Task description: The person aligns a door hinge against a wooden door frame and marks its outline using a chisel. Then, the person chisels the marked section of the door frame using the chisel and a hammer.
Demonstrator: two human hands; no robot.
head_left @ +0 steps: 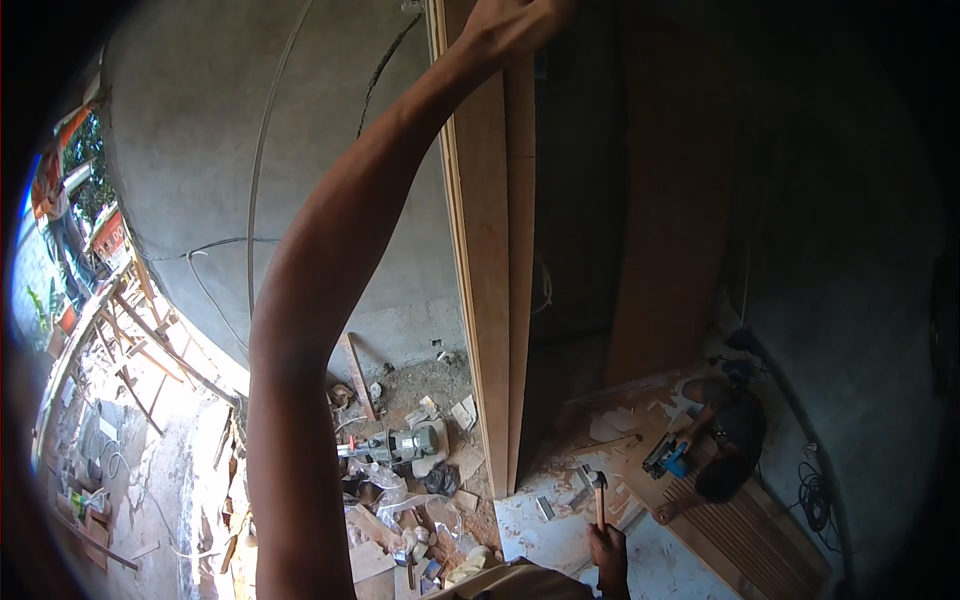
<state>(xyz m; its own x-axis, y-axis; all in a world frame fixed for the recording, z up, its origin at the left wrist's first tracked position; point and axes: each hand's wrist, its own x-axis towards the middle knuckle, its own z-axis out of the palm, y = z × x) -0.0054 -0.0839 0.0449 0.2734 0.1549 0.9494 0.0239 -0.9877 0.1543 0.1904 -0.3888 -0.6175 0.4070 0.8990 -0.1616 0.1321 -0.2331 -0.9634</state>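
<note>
My left arm reaches up to the top edge of the view, where my left hand (pixel 515 25) is at the tall wooden boards (pixel 485 280) standing upright in the doorway; its fingers are cut off and dim, so their grip is unclear. At the bottom centre, my right hand (pixel 606 545) is closed on the wooden handle of a hammer (pixel 600 495), held with its head up. The hammer is over a pale, dust-strewn sheet (pixel 530 530) on the floor, near a small metal piece (pixel 545 507).
A crouching co-worker (pixel 730 440) handles a blue power tool (pixel 668 458) on a grooved wooden panel (pixel 740 540). A grey-green power tool (pixel 405 447) lies among scraps and plastic. A grey wall (pixel 190 120) carries cables. Another person (pixel 60 240) is outside at far left, near scattered timber.
</note>
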